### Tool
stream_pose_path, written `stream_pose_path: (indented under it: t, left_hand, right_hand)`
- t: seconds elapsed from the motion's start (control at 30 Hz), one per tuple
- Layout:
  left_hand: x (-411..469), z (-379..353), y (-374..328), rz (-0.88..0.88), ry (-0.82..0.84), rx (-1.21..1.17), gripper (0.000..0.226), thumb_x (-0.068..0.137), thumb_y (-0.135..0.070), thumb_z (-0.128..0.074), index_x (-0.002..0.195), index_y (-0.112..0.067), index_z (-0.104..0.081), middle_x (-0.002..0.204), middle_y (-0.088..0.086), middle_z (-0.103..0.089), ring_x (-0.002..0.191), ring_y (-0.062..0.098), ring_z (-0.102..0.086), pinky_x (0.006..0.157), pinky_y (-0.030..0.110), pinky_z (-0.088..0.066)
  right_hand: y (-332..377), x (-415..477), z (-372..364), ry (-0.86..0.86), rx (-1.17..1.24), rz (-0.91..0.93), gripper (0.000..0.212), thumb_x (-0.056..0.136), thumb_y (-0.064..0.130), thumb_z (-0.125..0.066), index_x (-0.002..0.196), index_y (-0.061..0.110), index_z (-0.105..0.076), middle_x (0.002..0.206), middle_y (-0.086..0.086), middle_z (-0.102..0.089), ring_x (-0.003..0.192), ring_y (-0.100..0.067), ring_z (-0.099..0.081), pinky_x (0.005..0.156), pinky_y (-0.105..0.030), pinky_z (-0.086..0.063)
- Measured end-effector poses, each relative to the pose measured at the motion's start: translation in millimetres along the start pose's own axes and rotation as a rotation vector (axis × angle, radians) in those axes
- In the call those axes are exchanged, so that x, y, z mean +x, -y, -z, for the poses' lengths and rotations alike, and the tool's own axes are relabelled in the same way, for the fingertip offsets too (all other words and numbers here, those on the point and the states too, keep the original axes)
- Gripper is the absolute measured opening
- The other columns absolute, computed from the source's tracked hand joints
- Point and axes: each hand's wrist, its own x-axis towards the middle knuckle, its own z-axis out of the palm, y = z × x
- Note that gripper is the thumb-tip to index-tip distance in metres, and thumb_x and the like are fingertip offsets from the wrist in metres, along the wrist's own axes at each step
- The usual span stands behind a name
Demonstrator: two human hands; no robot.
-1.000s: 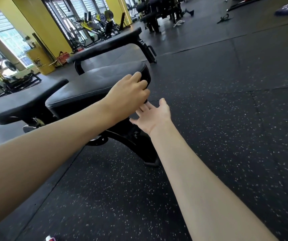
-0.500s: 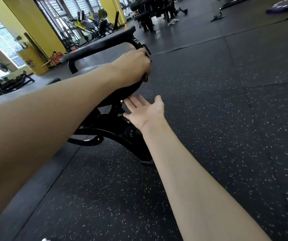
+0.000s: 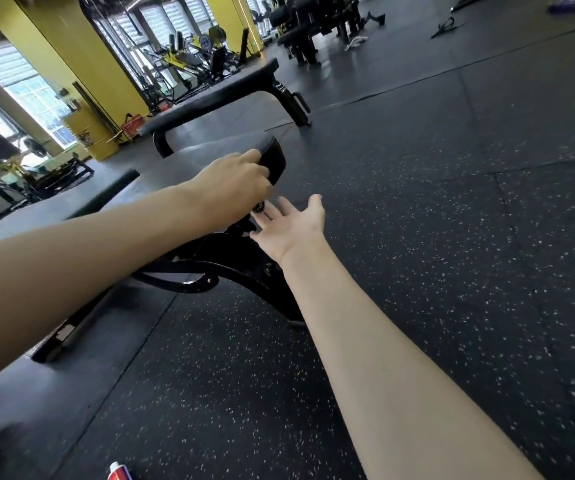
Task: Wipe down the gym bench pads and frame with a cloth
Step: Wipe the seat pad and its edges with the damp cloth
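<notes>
Curling over the seat pad (image 3: 206, 155), left hand (image 3: 232, 185) fingertips seem hidden.

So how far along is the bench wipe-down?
Done: nothing visibly; no cloth in either hand. In hand: left hand curls over the seat pad end; right hand lies open, palm up, beside the frame below it. Left: getting a cloth, then all pads and frame.
</notes>
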Motion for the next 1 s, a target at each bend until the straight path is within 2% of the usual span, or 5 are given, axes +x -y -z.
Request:
stream_pose_path:
  t: [0.13,0.3,0.5,0.77,1.0]
  left_hand:
    - [-26.6,-8.9,-0.6,0.186,0.061,-0.298,0.030,0.085,-0.001,-0.050,0.108,-0.013,-0.066,0.102,0.003,-0.063,0.101,0.024,-0.046,0.078,0.035,-0.046]
    - [-32.5,-29.6,-35.9,0.614,-0.473,-0.823,0.035,0.076,-0.005,-0.052,0.106,-0.015,-0.066,0.098,0.003,-0.064,0.095,0.025,-0.056,0.079,0.041,-0.048]
    - [0.3,-46.3,-81.4,0.856,-0.613,-0.623,0.025,0.072,-0.003,-0.067,0.090,-0.009,-0.051,0.091,0.009,-0.049,0.084,0.025,-0.048,0.051,0.026,-0.025]
    - [12.3,-72.9,-101.0,0.786,-0.711,-0.703,0.029,0.071,-0.005,-0.076,0.094,-0.004,-0.058,0.088,0.011,-0.053,0.077,0.025,-0.051,0.044,0.027,-0.045]
    - [-34.8,-39.3,-81.4,0.396,-0.580,-0.732,0.030,0.078,-0.002,-0.039,0.099,-0.002,-0.059,0.098,0.014,-0.058,0.084,0.029,-0.053,0.063,0.040,-0.047]
  right_hand:
    - [-0.8,-3.3,-4.2,-0.029,-0.102,-0.010,0.064,0.101,0.051,-0.021,0.151,0.012,-0.025,0.154,-0.014,-0.032,0.143,-0.029,-0.030,0.116,-0.050,-0.010]
    - [2.3,2.6,3.3,-0.220,-0.440,-0.044,0.039,0.103,0.028,-0.032,0.121,0.002,-0.055,0.104,-0.018,-0.064,0.106,-0.029,-0.061,0.097,-0.042,-0.042]
    - [13.3,11.1,10.4,-0.313,-0.583,0.036,0.036,0.094,0.039,-0.052,0.090,0.004,-0.061,0.078,-0.010,-0.065,0.067,-0.023,-0.061,0.062,-0.033,-0.053]
    - [1.6,5.5,22.5,-0.375,-0.628,0.178,0.028,0.079,0.031,-0.078,0.099,0.013,-0.073,0.097,-0.007,-0.074,0.089,-0.023,-0.071,0.083,-0.039,-0.057]
    - [-4.1,-43.7,-3.5,-0.609,-0.661,0.207,0.024,0.086,0.025,-0.067,0.107,0.014,-0.069,0.104,-0.006,-0.073,0.100,-0.018,-0.069,0.093,-0.031,-0.052]
